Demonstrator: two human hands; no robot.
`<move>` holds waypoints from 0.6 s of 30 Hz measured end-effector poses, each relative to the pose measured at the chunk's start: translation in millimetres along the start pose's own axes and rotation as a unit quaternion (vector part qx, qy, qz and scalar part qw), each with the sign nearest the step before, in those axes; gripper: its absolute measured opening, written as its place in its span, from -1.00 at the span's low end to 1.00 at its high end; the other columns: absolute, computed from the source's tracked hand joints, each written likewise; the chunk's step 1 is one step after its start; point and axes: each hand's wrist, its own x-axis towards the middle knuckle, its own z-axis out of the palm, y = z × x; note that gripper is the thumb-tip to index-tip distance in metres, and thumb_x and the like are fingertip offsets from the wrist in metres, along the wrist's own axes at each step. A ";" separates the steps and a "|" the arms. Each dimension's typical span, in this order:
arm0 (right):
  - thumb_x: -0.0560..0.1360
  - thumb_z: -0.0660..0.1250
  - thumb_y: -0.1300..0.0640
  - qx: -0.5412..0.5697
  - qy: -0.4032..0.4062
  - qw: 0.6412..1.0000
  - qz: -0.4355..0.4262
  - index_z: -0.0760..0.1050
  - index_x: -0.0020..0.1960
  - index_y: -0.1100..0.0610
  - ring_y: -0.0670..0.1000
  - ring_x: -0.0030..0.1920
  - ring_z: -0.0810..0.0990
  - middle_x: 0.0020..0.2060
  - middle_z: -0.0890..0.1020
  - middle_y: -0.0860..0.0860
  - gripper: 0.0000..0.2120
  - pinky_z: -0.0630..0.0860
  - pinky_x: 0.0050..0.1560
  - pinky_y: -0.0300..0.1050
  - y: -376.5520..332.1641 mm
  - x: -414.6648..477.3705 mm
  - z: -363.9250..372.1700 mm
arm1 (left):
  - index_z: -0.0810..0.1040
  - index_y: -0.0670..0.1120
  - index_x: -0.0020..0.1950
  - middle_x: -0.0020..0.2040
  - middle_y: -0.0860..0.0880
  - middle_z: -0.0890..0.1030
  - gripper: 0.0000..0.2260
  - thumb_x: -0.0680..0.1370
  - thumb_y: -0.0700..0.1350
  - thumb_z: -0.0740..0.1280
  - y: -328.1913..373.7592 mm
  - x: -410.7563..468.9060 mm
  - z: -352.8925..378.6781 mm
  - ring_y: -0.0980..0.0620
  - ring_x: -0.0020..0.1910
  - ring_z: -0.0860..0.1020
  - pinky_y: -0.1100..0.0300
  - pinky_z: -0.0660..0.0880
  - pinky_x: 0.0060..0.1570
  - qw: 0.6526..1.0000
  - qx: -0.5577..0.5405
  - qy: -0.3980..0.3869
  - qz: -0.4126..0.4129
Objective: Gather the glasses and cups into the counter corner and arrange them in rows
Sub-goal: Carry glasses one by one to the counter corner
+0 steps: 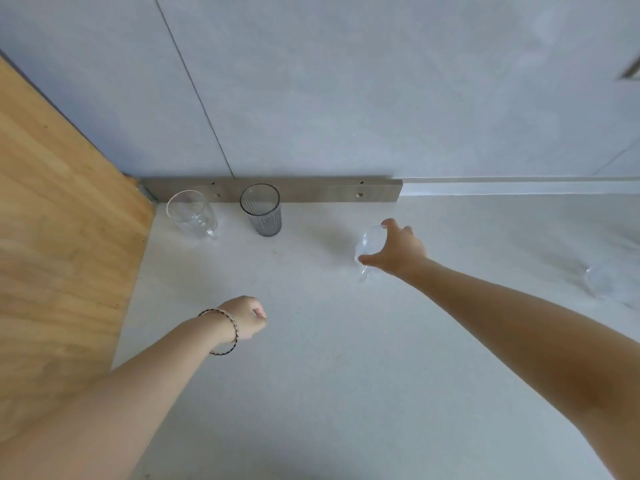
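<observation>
Two vessels, a clear mug (192,214) and ribbed grey tumbler (262,210), stand cornered; right hand (398,249) grasps a third clear glass (367,249); left hand (247,317) clenched, empty; another glass (604,282) remains on the worktop (329,375)

- The counter (311,375) under my arms is a pale, matt surface, smooth with a faint speckle.
- The panel (62,237) on my left is wood, warm and grainy, with a dull satin finish.
- The wall (346,98) is matt grey, smooth, faintly mottled like plaster or stone.
- The strip (329,190) at its foot looks like grey-brown wood-grain board, matt.
- The mug (191,214) is clear, glossy glass.
- The tumbler (261,211) is smoky grey, see-through and ribbed; glass or plastic, I cannot tell.
- The cup (369,245) in my right hand (398,249) is clear and shiny.
- My bracelet (227,329) looks like twisted cord or beads.
</observation>
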 end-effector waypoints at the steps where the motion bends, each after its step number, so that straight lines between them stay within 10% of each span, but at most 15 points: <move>1: 0.32 0.48 -0.05 0.013 0.001 1.000 0.004 0.23 0.42 0.04 0.14 0.12 0.57 0.24 0.41 0.13 -0.25 0.44 -0.05 -0.15 -15.9 12.8 4.8 | 0.42 0.03 -0.26 -0.23 0.03 0.56 -0.82 0.51 -0.16 0.16 -3.6 4.4 -5.2 -0.02 -0.16 0.54 0.23 0.42 -0.09 1.000 0.001 0.001 -0.002; 9: 0.34 0.47 -0.03 0.034 0.015 0.999 0.039 0.26 0.37 0.10 0.09 -0.06 0.51 0.28 0.37 0.17 -0.30 0.47 -0.11 -0.13 -99.8 73.5 34.4 | 0.47 -0.01 0.00 -0.08 0.03 0.46 -0.88 0.56 -0.10 0.15 -20.8 24.8 -33.2 0.02 -0.09 0.45 0.25 0.33 -0.08 0.999 0.027 -0.005 0.030; 18: 0.49 0.36 0.01 -0.016 -0.032 0.999 -0.016 0.18 0.45 0.13 0.15 0.29 0.44 0.32 0.34 0.13 -0.38 0.43 0.24 -0.01 -34.4 6.5 39.3 | 0.49 -0.11 0.20 0.22 -0.06 0.53 -0.75 0.57 -0.12 0.14 6.2 26.0 -22.9 -0.03 0.13 0.50 0.26 0.34 0.04 0.994 0.096 -0.027 0.051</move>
